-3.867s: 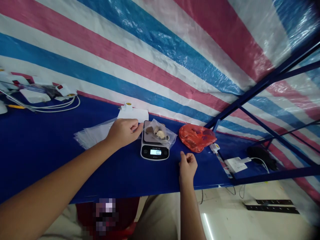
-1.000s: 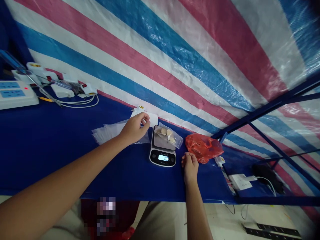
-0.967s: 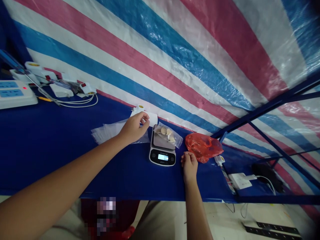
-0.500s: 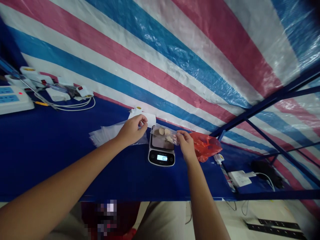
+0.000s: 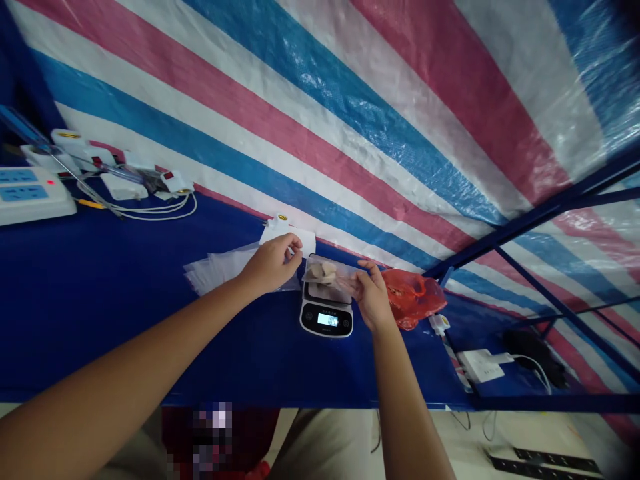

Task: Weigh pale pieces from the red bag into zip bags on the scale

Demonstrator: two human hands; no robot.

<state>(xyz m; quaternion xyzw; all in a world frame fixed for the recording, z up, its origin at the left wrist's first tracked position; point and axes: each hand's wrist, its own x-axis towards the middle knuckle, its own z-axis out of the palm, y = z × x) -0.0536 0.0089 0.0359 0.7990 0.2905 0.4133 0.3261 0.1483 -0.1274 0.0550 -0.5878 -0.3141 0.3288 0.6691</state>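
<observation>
Far left: white power strip with blue socket panels (image 5: 35,193), lit red dot at its right end. Next to it, white plugs and coiled white cable (image 5: 173,213) at the back of the blue table (image 5: 240,367). Then a fanned stack of flat clear plastic bags (image 5: 215,270), left forearm crossing in front. Left hand (image 5: 274,263) hangs over the stack's right end: fingers loosely curled, small gap to thumb, nothing visible in it. White paper sheet (image 5: 306,241) just behind. Right of that hand: white digital scale with black front panel (image 5: 327,327), display lit, digits blurred. Clear plastic bag of beige chunky pieces (image 5: 323,272) lies over the pan; can't tell how much weight the pan takes. Pieces sit in its left part, clear of the grip. Right hand (image 5: 367,287) pinches its right end, thumb and fingers closed on film, upper finger raised. Crumpled red plastic bag (image 5: 415,297) just right of that hand.
</observation>
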